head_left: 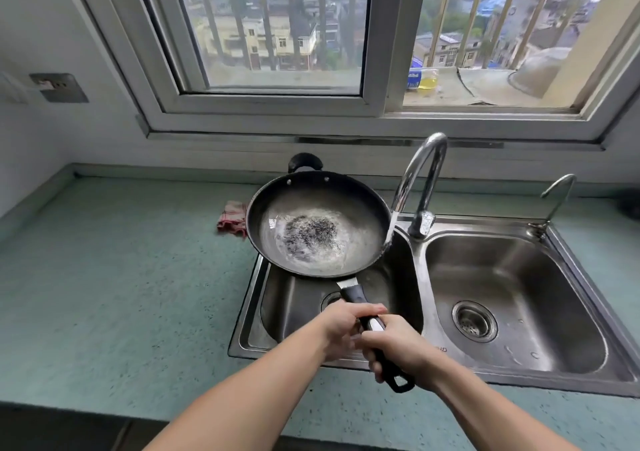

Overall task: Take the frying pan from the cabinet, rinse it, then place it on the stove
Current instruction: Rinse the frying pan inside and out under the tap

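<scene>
Both hands are clasping the black handle of the frying pan (317,222): left hand (341,329) ahead, right hand (394,348) behind, each grip clenched around it. The pan is hanging over the left basin of the steel sink (429,298), and water from the faucet (420,187) is striking its right rim. A red cloth (231,218) is lying on the worktop (121,260) beside the sink's back-left corner.

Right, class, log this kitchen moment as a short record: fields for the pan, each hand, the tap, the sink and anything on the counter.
pan: black frying pan held over the left basin, water pooled inside
left hand: left hand on the pan handle, nearer the pan
right hand: right hand gripping the handle further back
tap: tall faucet running, stream striking the pan's right rim
sink: steel double sink, right basin without dishes
counter: red checked cloth lying left of the pan
stove: not in view
</scene>
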`<state>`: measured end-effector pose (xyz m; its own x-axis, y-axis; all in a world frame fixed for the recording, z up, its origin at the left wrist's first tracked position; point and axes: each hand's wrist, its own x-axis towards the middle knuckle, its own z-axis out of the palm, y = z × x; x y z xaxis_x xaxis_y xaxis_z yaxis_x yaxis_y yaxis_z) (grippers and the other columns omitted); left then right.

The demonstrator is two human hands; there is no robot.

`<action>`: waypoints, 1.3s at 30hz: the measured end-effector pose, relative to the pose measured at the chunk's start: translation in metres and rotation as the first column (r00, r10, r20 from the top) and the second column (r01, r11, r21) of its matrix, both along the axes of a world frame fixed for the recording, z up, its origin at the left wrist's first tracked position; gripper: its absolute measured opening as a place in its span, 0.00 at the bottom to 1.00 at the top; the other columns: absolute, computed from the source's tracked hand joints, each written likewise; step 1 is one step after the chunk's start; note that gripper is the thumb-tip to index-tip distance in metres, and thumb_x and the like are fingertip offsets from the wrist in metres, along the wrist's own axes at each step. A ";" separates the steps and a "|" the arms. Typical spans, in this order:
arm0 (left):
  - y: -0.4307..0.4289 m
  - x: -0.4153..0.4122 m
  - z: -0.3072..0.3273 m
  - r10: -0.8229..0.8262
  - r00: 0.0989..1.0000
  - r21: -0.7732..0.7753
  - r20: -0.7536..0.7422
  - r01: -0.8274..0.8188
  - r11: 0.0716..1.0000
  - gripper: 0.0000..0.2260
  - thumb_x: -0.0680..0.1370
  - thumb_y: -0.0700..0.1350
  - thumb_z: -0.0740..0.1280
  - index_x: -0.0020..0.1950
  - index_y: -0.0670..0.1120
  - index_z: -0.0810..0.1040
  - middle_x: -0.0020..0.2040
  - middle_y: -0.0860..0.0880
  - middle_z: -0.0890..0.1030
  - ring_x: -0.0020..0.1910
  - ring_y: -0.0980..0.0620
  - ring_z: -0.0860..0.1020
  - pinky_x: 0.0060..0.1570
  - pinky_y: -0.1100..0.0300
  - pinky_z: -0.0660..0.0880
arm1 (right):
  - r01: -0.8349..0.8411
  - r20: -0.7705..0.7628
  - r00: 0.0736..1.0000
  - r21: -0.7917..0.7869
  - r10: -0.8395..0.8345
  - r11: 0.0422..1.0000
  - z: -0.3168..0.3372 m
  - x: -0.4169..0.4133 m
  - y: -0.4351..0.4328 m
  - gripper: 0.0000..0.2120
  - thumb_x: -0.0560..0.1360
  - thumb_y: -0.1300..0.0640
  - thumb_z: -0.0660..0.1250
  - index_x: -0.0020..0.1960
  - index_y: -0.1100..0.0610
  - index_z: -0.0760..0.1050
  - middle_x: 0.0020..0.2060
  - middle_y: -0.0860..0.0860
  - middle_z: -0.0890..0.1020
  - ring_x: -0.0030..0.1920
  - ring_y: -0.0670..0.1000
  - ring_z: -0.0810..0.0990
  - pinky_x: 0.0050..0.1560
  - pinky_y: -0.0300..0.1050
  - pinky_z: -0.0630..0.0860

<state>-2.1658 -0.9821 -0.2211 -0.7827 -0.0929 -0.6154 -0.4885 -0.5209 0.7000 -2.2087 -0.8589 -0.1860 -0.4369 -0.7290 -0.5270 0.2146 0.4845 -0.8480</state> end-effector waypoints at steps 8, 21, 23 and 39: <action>0.047 0.032 0.023 0.026 0.999 -0.004 -0.023 -0.027 1.000 0.08 0.78 0.45 0.65 0.41 0.43 0.79 0.34 0.46 0.76 0.29 0.49 0.75 0.29 0.59 0.73 | -0.016 0.084 0.996 -0.007 0.017 1.000 0.032 0.024 0.039 0.03 0.70 0.68 0.61 0.38 0.62 0.69 0.23 0.54 0.72 0.20 0.49 0.71 0.24 0.40 0.69; 0.129 0.045 0.060 -0.092 0.995 0.010 0.034 0.092 0.996 0.09 0.68 0.50 0.72 0.34 0.46 0.77 0.26 0.51 0.73 0.24 0.57 0.73 0.25 0.65 0.73 | 0.053 0.198 0.977 0.149 -0.083 0.987 0.100 0.046 0.120 0.09 0.71 0.67 0.63 0.33 0.60 0.72 0.25 0.51 0.74 0.19 0.43 0.72 0.22 0.34 0.71; 0.137 0.044 0.065 -0.098 0.995 0.017 0.031 0.098 0.995 0.10 0.73 0.50 0.68 0.35 0.46 0.77 0.27 0.51 0.75 0.24 0.57 0.73 0.24 0.66 0.72 | 0.050 0.161 0.984 0.160 -0.076 0.986 0.104 0.047 0.129 0.08 0.71 0.67 0.63 0.34 0.59 0.73 0.24 0.50 0.74 0.20 0.43 0.72 0.23 0.34 0.71; 0.113 0.015 0.062 -0.290 0.956 -0.072 -0.051 0.286 0.955 0.09 0.66 0.53 0.70 0.37 0.48 0.76 0.30 0.49 0.75 0.30 0.51 0.72 0.34 0.60 0.67 | 0.094 -0.195 0.979 0.191 -0.056 0.977 0.098 0.029 0.110 0.09 0.72 0.69 0.61 0.34 0.61 0.70 0.16 0.51 0.71 0.18 0.48 0.71 0.20 0.37 0.71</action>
<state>-2.1504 -0.8692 -0.1588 -0.8175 0.1050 -0.5663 -0.5671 -0.3178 0.7599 -2.1794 -0.7485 -0.0881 -0.5910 -0.5800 -0.5607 0.1025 0.6354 -0.7653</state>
